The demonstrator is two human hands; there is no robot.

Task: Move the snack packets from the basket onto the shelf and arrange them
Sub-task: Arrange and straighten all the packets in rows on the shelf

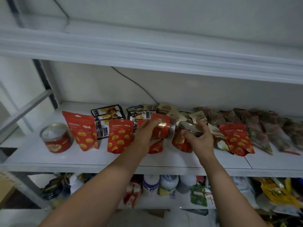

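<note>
Nearest the camera, on the level below, bottles and bright bags are crowding together, and they are playing no part in this step. Above them both forearms are reaching up to the shelf, where the work is going on.

The left hand is wrapping round the left can and holding it clear of the shelf. The can is tipped over, so its long axis is running nearly level, with the silver lid pointing right toward the other hand. The right hand is curling over the lid of the right can and gripping it from above. That can is leaning a little, with its base low over the shelf (whether it is touching, I cannot tell). The two cans are sitting just beside each other, each in its own hand. Both are red with metal tops and are showing a yellow snack print.

Setting them down is probably coming next. For that, the left can is needing a turn upright first, while the right one is almost there already.

A third can is standing upright well off to the left. Red pouches are lying flat along the front row, partly under the hands. Behind them, black packets and brown packets are piling up near the back wall, and dark packets are trailing off to the right. The basket is not showing.
</note>
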